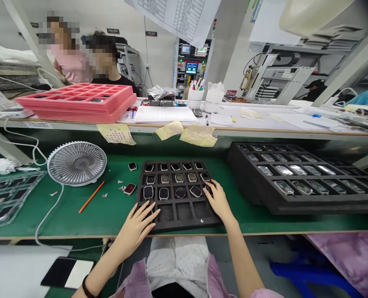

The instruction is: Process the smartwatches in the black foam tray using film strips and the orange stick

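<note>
A black foam tray (pixel 184 223) with square compartments lies before me, its three back rows holding watch heads (pixel 148 192) with dark screens. My left hand (pixel 137 225) rests flat over the tray's front left corner, fingers spread, covering part of a compartment. At the right edge, my right hand (pixel 217 199) lies with fingers stretched over the tray, fingertips at the watches of the last column. Its fingers partly hide one watch there. Several front-row compartments show bare foam, and a small white scrap (pixel 202 221) lies on the front rim.
Left of the tray are two loose watch heads (pixel 130 189), an orange stick (pixel 91 197), a fan (pixel 77 163) and a clear tray (pixel 11 198). Stacked black foam trays (pixel 248 182) stand right. A shelf behind holds pink foam trays (pixel 78 111). Two people sit beyond.
</note>
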Demonstrator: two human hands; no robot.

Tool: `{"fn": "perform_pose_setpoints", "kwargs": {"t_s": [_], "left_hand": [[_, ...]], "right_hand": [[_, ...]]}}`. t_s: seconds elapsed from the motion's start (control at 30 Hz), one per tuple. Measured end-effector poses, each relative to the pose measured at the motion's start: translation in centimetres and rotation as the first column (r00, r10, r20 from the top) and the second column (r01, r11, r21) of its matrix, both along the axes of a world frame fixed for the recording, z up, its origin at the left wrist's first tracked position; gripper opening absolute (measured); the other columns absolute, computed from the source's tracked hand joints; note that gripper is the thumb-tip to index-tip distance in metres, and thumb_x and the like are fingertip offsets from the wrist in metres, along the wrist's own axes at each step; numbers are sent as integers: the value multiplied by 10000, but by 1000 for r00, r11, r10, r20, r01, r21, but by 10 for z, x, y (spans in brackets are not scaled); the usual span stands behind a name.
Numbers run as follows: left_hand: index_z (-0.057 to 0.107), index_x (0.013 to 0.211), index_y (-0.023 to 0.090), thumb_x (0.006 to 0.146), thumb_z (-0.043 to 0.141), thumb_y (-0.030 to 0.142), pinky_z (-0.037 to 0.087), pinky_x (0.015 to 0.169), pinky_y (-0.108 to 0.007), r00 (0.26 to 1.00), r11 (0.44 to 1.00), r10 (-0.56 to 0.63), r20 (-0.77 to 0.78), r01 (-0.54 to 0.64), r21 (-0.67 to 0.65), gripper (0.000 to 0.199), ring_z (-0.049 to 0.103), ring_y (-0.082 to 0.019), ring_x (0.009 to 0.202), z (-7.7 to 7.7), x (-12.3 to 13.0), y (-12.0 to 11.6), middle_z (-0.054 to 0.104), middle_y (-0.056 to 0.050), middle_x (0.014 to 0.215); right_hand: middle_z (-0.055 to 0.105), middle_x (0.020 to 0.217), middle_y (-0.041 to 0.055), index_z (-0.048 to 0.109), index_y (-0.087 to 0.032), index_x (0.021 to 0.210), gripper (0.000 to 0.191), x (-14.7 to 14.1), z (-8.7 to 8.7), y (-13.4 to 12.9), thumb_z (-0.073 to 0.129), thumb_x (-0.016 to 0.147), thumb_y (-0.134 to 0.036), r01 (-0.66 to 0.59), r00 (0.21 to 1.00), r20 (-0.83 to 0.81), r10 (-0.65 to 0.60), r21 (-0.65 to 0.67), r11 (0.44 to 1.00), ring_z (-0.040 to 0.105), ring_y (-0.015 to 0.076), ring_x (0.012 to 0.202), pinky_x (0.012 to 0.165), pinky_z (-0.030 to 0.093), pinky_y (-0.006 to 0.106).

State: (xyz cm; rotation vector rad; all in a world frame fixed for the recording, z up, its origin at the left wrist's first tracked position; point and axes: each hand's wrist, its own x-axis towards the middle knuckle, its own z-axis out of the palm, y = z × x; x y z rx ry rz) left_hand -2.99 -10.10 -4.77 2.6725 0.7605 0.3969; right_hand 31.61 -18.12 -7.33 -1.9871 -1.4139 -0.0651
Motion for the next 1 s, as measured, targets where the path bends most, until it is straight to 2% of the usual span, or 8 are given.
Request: {"fn": "perform_pose_setpoints", "kwargs": {"t_s": [0.2, 0.37, 0.47, 0.67, 0.77, 0.87, 0.93, 1.0], "left_hand": [[350, 1412, 360, 987, 324, 339, 141, 1155, -511, 999, 998, 9, -52, -5, 61, 426, 283, -221, 1394, -2, 0, -5, 364, 21, 1484], [431, 1375, 327, 986, 336, 328, 194, 1148, -518, 997, 995, 72, -29, -69, 72, 401, 348, -219, 1364, 1, 0, -13, 431, -3, 1448], [536, 1294, 292, 976, 367, 317, 291, 1120, -480, 990, 989, 118, 80, -124, 78, 361, 457, -217, 1286, 25, 6, -16, 515, -33, 1381], [634, 1138, 244, 961, 398, 287, 455, 973, -344, 937, 988, 58, 344, -103, 115, 298, 560, -204, 1125, 105, 58, -9, 632, -63, 1184], [651, 1062, 218, 956, 406, 294, 453, 962, -346, 919, 998, 44, 393, -57, 22, 278, 573, -204, 1080, 113, 103, 17, 639, -75, 1119], [641, 1049, 201, 927, 443, 313, 482, 926, -344, 901, 984, 91, 424, -16, -176, 258, 570, -213, 1087, 100, 150, 62, 610, -90, 1138], [602, 1119, 195, 879, 507, 326, 527, 838, -340, 880, 938, 199, 431, -43, -345, 290, 560, -239, 1115, 90, 179, 97, 579, -112, 1195], [535, 1222, 177, 816, 596, 303, 501, 901, -384, 825, 861, 353, 442, -102, -499, 429, 473, -283, 1239, 84, 204, 130, 500, -153, 1323]], "right_hand": [[464, 1361, 143, 546, -202, 1228, 459, 1, -3, -4, 319, 936, -474, -41, 999, 12, 42, -80, 996, 386, 304, 1306, 1079, 276, 527], [470, 1354, 142, 534, -195, 1233, 492, 0, -6, -5, 290, 934, -501, -52, 999, 6, 52, -70, 996, 412, 301, 1285, 1090, 255, 537], [473, 1343, 146, 531, -185, 1232, 514, 0, -14, -4, 284, 929, -520, -55, 998, 16, 55, -35, 998, 422, 304, 1276, 1095, 256, 524], [453, 1370, 147, 507, -191, 1264, 516, -5, -23, -1, 319, 922, -528, -47, 999, 3, 47, -1, 999, 402, 325, 1300, 1103, 248, 556], [443, 1397, 129, 473, -212, 1302, 485, -7, -21, -4, 354, 927, -496, -73, 997, -20, 73, 4, 997, 384, 319, 1322, 1108, 250, 571], [433, 1423, 104, 420, -257, 1353, 466, -3, -9, -9, 379, 934, -456, -127, 992, -28, 126, -29, 991, 399, 308, 1321, 1069, 341, 562], [424, 1438, 83, 373, -296, 1389, 477, 4, 6, -9, 401, 934, -435, -191, 982, -17, 190, -51, 980, 430, 291, 1303, 1001, 450, 503], [418, 1446, 74, 344, -309, 1410, 498, 12, 29, -3, 426, 931, -417, -249, 968, 28, 250, -35, 968, 434, 282, 1302, 966, 489, 466]]}}
